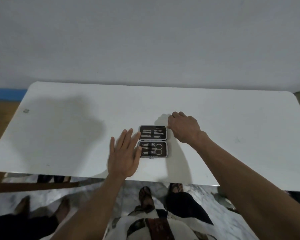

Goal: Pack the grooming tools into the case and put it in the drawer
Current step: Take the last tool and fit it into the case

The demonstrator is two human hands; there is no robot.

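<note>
A grey wall [145, 40] fills the upper part of the view. Below it stands a white desk [59, 135], and a broad shadow lies on its left part. A small grey mark [26, 110] sits near the left edge of the desk. Under the desk the marble floor [223, 213] shows, with the person's sandalled feet [145, 194] on it. At the lower left are two more feet [42, 205] of another person.

The case [153, 141] lies open and flat on the desk, near the front edge and a little right of the middle. Its two halves are one behind the other, and silver tools [151, 148] sit in both. Scissors [158, 148] lie in the near half.

The left hand [124, 153] is flat on the desk with straight fingers, and its fingertips touch the left side of the case. The right hand [184, 127] is at the far right corner of the case with its fingers curled; I cannot tell if they grip anything. Both forearms reach over the front edge of the desk.
</note>
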